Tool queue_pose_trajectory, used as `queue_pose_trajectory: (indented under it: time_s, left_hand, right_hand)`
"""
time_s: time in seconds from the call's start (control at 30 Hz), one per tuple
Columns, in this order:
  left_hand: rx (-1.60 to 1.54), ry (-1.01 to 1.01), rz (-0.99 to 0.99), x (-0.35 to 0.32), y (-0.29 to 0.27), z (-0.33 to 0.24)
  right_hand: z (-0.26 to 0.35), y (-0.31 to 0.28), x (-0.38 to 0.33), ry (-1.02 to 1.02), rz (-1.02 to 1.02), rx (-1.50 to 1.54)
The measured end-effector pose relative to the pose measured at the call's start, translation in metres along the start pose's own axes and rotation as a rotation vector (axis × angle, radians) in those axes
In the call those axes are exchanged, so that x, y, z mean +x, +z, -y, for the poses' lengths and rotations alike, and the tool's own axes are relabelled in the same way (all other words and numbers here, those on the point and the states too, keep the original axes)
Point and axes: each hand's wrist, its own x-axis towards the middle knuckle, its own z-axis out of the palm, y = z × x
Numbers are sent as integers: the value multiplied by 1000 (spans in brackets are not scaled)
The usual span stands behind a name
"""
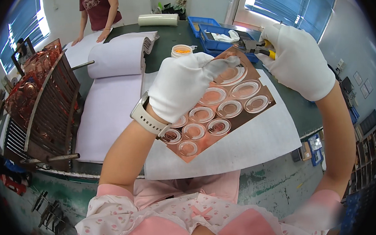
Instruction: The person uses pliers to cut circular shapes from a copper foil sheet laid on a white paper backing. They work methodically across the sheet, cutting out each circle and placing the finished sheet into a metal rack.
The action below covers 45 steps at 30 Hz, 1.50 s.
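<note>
the left hand (181, 85), fingers closed, grips the copper sheet (222, 107), whose long axis runs lower-left to upper-right. the right hand (296, 59), fist closed on yellow-handled pliers (257, 47), is nearer the sheet's upper-right corner, the plier tip just beside it.

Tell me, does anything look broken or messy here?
Nothing looks broken. The copper sheet is held tilted in the left hand, its rings in neat rows. The right hand holds pliers at its top corner. The paper stack behind curls up at one end.

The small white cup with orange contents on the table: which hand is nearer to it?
Left. The left hand, holding the copper sheet, sits just below the cup; the right hand, with pliers, is off to its right.
</note>
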Motion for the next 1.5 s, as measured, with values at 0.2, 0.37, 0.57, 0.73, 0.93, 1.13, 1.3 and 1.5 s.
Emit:
queue_pose_trajectory:
  time_s: [0.2, 0.37, 0.57, 0.73, 0.93, 1.13, 1.3, 1.5]
  left_hand:
    - [-153, -73, -40, 0, -1, -2]
    - [-102, -29, -50, 0, 0, 2]
    - [-57, -2, -69, 0, -2, 1]
    - [33, 45, -77, -1, -3, 1]
    - [39, 65, -98, -4, -4, 2]
    - [-60, 32, -104, -2, -2, 4]
    - [7, 119, -140, -2, 0, 11]
    - [-221, -61, -117, -3, 0, 5]
  right_hand:
    - [5, 0, 2, 26, -4, -5]
    - [6, 3, 2, 29, -33, 1]
    - [5, 7, 3, -9, -63, 8]
    - [4, 11, 2, -50, -110, 22]
    - [2, 19, 1, -50, -124, 83]
    - [2, 22, 1, -16, -89, 89]
    - [4, 25, 1, -16, -108, 101]
    - [3, 25, 2, -38, -153, 69]
